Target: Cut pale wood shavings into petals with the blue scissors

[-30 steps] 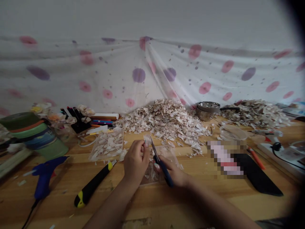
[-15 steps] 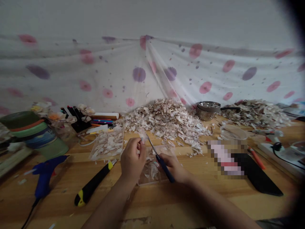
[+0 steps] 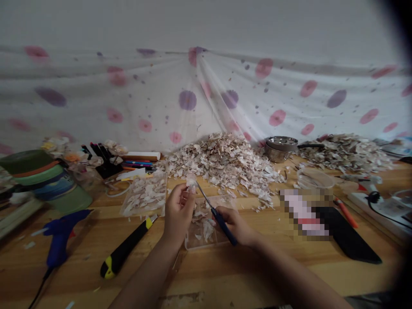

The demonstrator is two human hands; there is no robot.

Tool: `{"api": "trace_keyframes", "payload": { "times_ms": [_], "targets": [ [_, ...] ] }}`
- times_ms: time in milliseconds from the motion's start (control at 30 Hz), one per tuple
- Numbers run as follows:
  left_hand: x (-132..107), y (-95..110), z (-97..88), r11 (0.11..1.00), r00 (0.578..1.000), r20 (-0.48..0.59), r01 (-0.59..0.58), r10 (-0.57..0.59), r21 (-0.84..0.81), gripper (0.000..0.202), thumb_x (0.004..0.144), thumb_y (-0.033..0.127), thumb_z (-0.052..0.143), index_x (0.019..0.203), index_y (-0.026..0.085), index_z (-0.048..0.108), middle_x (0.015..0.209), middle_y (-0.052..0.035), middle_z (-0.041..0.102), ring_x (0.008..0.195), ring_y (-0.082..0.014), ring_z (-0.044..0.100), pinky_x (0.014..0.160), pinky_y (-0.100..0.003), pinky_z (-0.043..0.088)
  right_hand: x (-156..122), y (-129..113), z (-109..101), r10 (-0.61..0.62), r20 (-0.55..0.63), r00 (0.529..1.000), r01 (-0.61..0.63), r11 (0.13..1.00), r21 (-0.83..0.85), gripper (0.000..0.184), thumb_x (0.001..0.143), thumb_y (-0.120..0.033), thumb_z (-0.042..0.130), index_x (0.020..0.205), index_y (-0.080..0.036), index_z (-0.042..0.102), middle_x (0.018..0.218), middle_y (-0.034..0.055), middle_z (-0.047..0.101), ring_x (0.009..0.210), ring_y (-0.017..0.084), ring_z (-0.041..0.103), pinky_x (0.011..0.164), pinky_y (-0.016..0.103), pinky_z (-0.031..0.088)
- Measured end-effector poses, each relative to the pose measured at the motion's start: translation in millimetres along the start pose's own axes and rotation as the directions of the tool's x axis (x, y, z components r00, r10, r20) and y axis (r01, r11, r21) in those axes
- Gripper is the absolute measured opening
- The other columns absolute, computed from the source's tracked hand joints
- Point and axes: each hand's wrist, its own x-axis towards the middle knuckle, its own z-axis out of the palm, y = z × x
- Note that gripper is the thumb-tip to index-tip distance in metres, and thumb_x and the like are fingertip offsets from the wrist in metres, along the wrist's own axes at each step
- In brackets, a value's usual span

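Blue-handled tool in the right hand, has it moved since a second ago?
Yes. The tip of the blue-handled tool has swung slightly left, judged against the large pile of pale flakes behind it.

I see the table filling the lower half of the frame, curtain (image 3: 144, 98) behind. Large heap (image 3: 222, 159) at centre; pot (image 3: 279, 154) just right of it, second heap (image 3: 347, 154) farther right. Before the large heap: tray (image 3: 201, 247), beneath the hands. Scissors (image 3: 224, 227) in right hand (image 3: 240, 227), flake (image 3: 191, 182) in left hand (image 3: 180, 210). Lower left: knife (image 3: 125, 249), right of glue gun (image 3: 61, 240); jar (image 3: 61, 184) behind gun. Power strip (image 3: 383, 212) at right edge.
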Motion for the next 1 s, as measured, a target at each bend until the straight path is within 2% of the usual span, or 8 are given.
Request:
{"api": "trace_keyframes", "payload": {
  "times_ms": [133, 233, 400, 633, 767, 1000],
  "targets": [
    [3.0, 7.4, -0.2, 0.985, 0.994, 0.051, 0.106, -0.1, -0.135, 0.031, 0.077, 0.045, 0.062, 0.087, 0.016, 0.06, 0.06, 0.0029, 0.055, 0.053, -0.01, 0.05, 0.048, -0.019, 0.039, 0.4, 1.1, 0.2, 0.007, 0.016, 1.0, -0.007, 1.0, 0.006, 0.033, 0.081, -0.049, 0.058, 0.074, -0.019, 0.047, 0.069, -0.0019, 0.044, 0.064, 0.012, 0.039, 0.058, 0.023, 0.034],
    [4.8, 10.7, -1.5, 0.98, 0.993, 0.058, 0.109, -0.1, -0.169, 0.031, 0.076, 0.045, 0.063, 0.086, 0.016, 0.06, 0.064, 0.002, 0.058, 0.054, -0.0094, 0.05, 0.05, -0.019, 0.041, 0.6, 2.3, 0.1, 0.01, 0.026, 1.0, -0.01, 1.0, 0.007, 0.032, 0.082, -0.047, 0.057, 0.074, -0.018, 0.047, 0.069, -0.0021, 0.043, 0.063, 0.012, 0.038, 0.058, 0.024, 0.033],
    [5.3, 14.0, -2.9, 0.978, 0.991, 0.066, 0.123, -0.114, -0.17, 0.029, 0.076, 0.043, 0.063, 0.083, 0.016, 0.059, 0.059, 0.0038, 0.053, 0.054, -0.0093, 0.049, 0.05, -0.019, 0.042, 0.7, 2.1, -0.9, 0.001, 0.025, 1.0, -0.001, 1.0, 0.008, 0.035, 0.081, -0.051, 0.057, 0.071, -0.018, 0.046, 0.067, -0.0025, 0.042, 0.062, 0.012, 0.037, 0.056, 0.023, 0.033],
    [5.3, 14.6, -3.6, 0.975, 0.989, 0.077, 0.137, -0.125, -0.177, 0.028, 0.076, 0.043, 0.064, 0.082, 0.016, 0.059, 0.059, 0.0042, 0.054, 0.053, -0.0091, 0.049, 0.05, -0.019, 0.04, 1.4, 6.4, -1.7, 0.007, 0.046, 0.999, -0.007, 1.0, -0.006, 0.038, 0.08, -0.053, 0.058, 0.072, -0.017, 0.047, 0.068, -0.0024, 0.044, 0.062, 0.011, 0.038, 0.058, 0.023, 0.035],
    [4.6, 13.8, -3.9, 0.979, 0.99, 0.091, 0.118, -0.104, -0.165, 0.026, 0.077, 0.042, 0.062, 0.083, 0.017, 0.059, 0.061, 0.004, 0.055, 0.053, -0.0089, 0.049, 0.049, -0.019, 0.037, 0.4, 10.4, -1.0, 0.016, 0.032, 0.999, -0.015, 1.0, -0.013, 0.039, 0.08, -0.055, 0.057, 0.074, -0.017, 0.049, 0.069, -0.0016, 0.047, 0.063, 0.012, 0.04, 0.059, 0.023, 0.034],
    [1.1, 10.3, -6.0, 0.998, 0.986, 0.166, 0.014, -0.005, -0.053, 0.022, 0.086, 0.04, 0.054, 0.079, 0.019, 0.055, 0.06, 0.0043, 0.049, 0.057, -0.0105, 0.046, 0.053, -0.021, 0.036, -1.3, 4.5, -0.7, 0.035, 0.027, 0.999, -0.036, 0.999, 0.018, 0.052, 0.071, -0.068, 0.059, 0.072, -0.017, 0.048, 0.065, -0.0022, 0.043, 0.06, 0.011, 0.036, 0.054, 0.023, 0.03]
  ]
}}
